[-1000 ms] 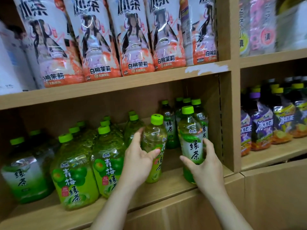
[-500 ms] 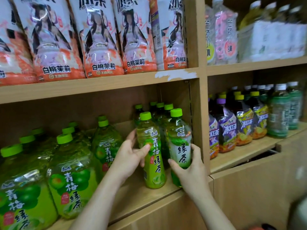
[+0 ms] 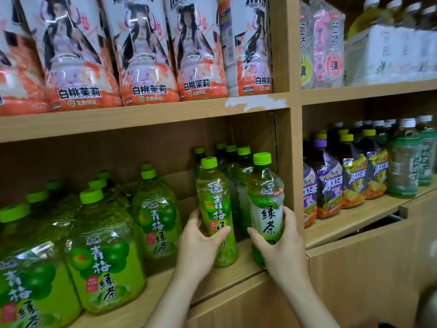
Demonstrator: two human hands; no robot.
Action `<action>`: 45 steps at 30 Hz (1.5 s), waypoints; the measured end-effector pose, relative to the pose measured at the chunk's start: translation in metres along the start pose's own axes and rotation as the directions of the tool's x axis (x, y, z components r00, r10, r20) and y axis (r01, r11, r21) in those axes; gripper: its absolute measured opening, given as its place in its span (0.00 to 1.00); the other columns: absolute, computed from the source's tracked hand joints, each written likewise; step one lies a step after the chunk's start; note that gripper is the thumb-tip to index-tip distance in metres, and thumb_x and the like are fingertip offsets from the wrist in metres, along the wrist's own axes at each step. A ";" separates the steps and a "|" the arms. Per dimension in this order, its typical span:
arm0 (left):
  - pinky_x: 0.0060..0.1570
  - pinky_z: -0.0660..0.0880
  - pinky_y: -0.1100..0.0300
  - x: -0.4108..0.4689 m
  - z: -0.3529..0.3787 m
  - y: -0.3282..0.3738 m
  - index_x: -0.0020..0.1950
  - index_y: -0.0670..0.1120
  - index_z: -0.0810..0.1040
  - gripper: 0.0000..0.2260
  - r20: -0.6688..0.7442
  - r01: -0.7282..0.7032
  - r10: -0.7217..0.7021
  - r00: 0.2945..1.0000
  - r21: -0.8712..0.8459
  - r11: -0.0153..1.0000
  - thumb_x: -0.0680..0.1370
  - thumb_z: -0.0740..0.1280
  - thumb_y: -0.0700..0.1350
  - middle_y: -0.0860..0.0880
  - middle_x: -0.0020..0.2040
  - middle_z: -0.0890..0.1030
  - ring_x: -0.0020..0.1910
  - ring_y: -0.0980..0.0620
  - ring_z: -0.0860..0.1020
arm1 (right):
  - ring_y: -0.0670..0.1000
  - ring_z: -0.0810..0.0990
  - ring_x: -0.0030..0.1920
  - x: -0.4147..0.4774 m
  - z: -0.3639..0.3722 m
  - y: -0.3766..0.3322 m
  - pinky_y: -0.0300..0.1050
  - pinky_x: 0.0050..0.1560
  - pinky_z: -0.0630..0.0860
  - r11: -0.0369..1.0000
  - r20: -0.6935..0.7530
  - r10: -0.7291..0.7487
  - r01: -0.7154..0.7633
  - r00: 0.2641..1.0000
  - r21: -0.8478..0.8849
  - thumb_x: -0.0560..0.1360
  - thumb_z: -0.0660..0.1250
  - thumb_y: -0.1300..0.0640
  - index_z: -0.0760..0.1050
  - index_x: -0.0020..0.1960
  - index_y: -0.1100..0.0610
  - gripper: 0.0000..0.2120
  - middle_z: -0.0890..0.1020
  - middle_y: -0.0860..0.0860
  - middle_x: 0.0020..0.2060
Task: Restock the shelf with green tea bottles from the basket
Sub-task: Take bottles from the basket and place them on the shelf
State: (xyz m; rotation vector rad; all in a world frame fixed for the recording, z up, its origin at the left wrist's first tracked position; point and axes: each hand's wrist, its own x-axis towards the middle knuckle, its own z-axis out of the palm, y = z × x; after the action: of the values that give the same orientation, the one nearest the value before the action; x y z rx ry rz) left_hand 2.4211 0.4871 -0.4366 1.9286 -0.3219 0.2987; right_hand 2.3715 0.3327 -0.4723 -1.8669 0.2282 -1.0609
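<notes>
Two bottles, two hands: left hand [image 3: 201, 242] grips a plum tea bottle [image 3: 215, 204], right hand [image 3: 282, 253] a green tea bottle [image 3: 266, 209], both upright at the shelf [image 3: 165, 288] front. Four caps [image 3: 243, 150] behind, bodies largely hidden.

green-capped tea bottles [image 3: 266, 209], pale wood shelf [image 3: 142, 119]
</notes>
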 end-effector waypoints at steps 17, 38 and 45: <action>0.53 0.76 0.54 0.085 0.039 -0.024 0.60 0.45 0.77 0.20 -0.181 0.092 -0.074 0.981 0.090 0.992 0.70 0.75 0.43 0.45 0.55 0.83 0.54 0.45 0.80 | 0.44 0.79 0.47 0.018 0.013 0.008 0.31 0.41 0.74 0.994 0.089 0.037 -0.046 0.995 0.098 0.65 0.75 0.45 0.63 0.64 0.47 0.33 0.79 0.43 0.49; 0.56 0.77 0.56 0.009 0.039 0.009 0.64 0.56 0.70 0.28 0.153 -0.047 0.077 0.985 -0.190 0.981 0.66 0.76 0.49 0.59 0.54 0.80 0.52 0.60 0.79 | 0.46 0.80 0.51 0.014 0.021 0.010 0.33 0.46 0.74 1.000 0.308 0.021 -0.018 0.951 -0.013 0.67 0.73 0.51 0.71 0.64 0.49 0.27 0.82 0.45 0.52; 0.53 0.78 0.52 0.026 0.028 -0.011 0.60 0.49 0.75 0.22 -0.080 -0.065 0.057 0.995 -0.103 0.993 0.69 0.76 0.47 0.53 0.50 0.83 0.49 0.54 0.81 | 0.47 0.59 0.73 0.010 0.015 0.006 0.51 0.71 0.64 0.994 0.325 -0.003 0.038 0.946 -0.102 0.66 0.64 0.31 0.56 0.75 0.48 0.43 0.61 0.47 0.73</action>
State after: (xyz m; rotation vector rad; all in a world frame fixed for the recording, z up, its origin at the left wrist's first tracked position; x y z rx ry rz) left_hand 2.4510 0.4628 -0.4464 1.8010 -0.3391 0.3884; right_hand 2.3901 0.3335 -0.4742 -2.1123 0.0731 -0.7496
